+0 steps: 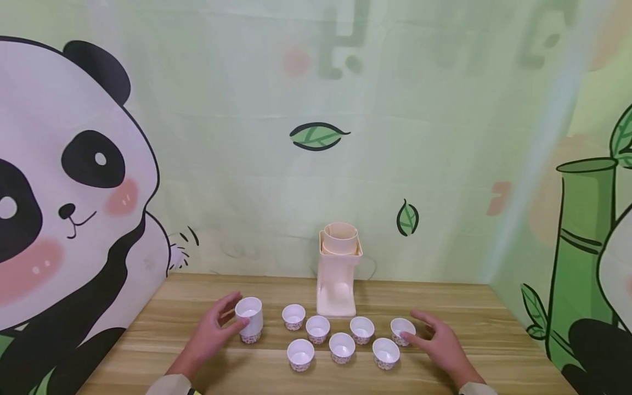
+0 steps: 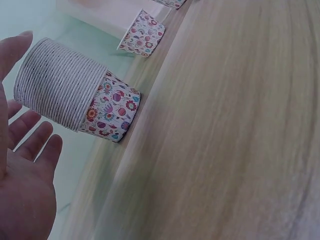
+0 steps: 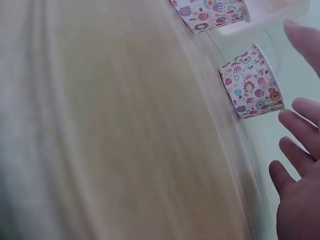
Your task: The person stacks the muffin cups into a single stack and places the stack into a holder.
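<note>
A tall stack of nested paper cups (image 1: 249, 315) stands upright at the left of the table, its white rims above a flowered bottom cup (image 2: 112, 107). My left hand (image 1: 212, 329) is spread around the stack, thumb in front and fingers behind; whether it touches is hard to tell. In the left wrist view, that hand (image 2: 25, 192) has its fingers extended. At the right end, a single flowered paper cup (image 1: 400, 326) has my right hand (image 1: 443, 345) beside it, thumb across its near side. The right wrist view shows these fingers (image 3: 300, 127) loosely spread, gripping nothing.
Several single paper cups (image 1: 342, 346) stand mouth up in loose rows between the hands. Behind them is a pale pink cup dispenser (image 1: 337, 280) with a round tube on top. A panda-printed cloth (image 1: 237, 164) hangs behind the wooden table (image 1: 257, 373).
</note>
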Demonstrator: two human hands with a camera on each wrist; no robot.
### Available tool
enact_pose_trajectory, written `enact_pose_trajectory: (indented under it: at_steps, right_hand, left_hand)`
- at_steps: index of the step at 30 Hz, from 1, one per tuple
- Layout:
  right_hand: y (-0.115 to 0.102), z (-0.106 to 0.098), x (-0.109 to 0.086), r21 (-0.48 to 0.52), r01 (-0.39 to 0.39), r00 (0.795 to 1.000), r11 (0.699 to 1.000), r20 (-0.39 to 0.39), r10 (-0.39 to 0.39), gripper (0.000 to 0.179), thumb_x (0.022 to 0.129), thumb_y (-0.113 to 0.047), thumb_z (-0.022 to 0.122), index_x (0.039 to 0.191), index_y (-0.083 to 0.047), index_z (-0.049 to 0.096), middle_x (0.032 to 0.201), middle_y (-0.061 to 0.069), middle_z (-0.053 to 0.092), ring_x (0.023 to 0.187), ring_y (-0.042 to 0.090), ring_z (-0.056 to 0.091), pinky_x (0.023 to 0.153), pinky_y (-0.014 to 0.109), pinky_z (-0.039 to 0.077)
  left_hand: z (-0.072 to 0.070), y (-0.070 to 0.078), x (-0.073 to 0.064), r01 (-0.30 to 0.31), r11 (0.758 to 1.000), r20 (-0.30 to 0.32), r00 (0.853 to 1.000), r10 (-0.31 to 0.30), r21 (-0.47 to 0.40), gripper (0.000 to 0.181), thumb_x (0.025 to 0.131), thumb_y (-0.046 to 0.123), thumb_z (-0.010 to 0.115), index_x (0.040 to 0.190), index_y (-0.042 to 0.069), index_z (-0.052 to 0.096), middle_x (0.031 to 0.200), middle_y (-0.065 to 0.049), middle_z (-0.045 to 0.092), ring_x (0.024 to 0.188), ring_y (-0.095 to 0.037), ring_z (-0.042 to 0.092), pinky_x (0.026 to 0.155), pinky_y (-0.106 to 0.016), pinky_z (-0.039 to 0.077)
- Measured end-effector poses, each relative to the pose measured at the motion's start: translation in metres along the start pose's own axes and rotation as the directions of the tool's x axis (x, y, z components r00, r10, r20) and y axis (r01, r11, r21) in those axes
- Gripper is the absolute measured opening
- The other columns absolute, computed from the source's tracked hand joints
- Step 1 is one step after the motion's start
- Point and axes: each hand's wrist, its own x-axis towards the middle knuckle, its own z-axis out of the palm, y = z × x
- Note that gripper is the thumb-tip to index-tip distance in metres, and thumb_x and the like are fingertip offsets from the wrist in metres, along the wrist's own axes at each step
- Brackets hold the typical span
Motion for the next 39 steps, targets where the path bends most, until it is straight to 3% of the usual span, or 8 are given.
enact_pose_trajectory:
  at_steps: [14, 19, 24, 39]
  right_hand:
    - [0.002, 0.000, 0.004, -0.069, -0.018, 0.999, 0.997, 0.049, 0.022, 0.071, 0.083, -0.036, 0.094, 0.139, -0.002, 0.068, 0.143, 0.020, 0.066, 0.139, 0.045, 0.055, 0.117, 0.064, 0.041]
    - [0.002, 0.000, 0.005, -0.084, -0.016, 0.998, 0.996, 0.060, 0.022, 0.071, 0.082, -0.035, 0.095, 0.137, -0.001, 0.069, 0.141, 0.020, 0.068, 0.138, 0.045, 0.056, 0.117, 0.064, 0.041]
    - [0.001, 0.002, 0.006, -0.066, -0.026, 0.997, 0.998, 0.067, 0.030, 0.067, 0.081, -0.031, 0.096, 0.135, 0.000, 0.071, 0.136, 0.017, 0.071, 0.135, 0.041, 0.059, 0.116, 0.060, 0.043]
    - [0.004, 0.006, 0.009, -0.048, -0.048, 0.997, 0.998, 0.052, 0.051, 0.060, 0.078, -0.026, 0.099, 0.128, -0.003, 0.075, 0.126, 0.010, 0.076, 0.123, 0.028, 0.064, 0.109, 0.046, 0.049]
  left_hand:
    - [0.004, -0.005, 0.004, 0.081, 0.997, -0.001, 0.997, -0.081, -0.011, 0.065, 0.097, 0.011, 0.079, 0.152, -0.009, 0.050, 0.150, -0.030, 0.057, 0.140, -0.047, 0.054, 0.118, -0.053, 0.043]
    - [0.007, -0.008, 0.006, 0.092, 0.996, -0.019, 0.996, -0.092, -0.020, 0.063, 0.096, 0.009, 0.080, 0.150, -0.007, 0.053, 0.140, -0.027, 0.065, 0.131, -0.041, 0.063, 0.109, -0.035, 0.054]
    - [0.009, -0.010, 0.007, 0.085, 0.995, -0.032, 0.996, -0.087, -0.050, 0.060, 0.095, 0.004, 0.080, 0.148, -0.008, 0.055, 0.133, -0.025, 0.068, 0.121, -0.031, 0.067, 0.096, -0.018, 0.054]
    - [0.010, -0.009, 0.006, 0.096, 0.992, -0.053, 0.993, -0.101, -0.085, 0.055, 0.094, 0.001, 0.080, 0.144, -0.008, 0.059, 0.130, -0.025, 0.070, 0.112, -0.018, 0.069, 0.093, -0.019, 0.055]
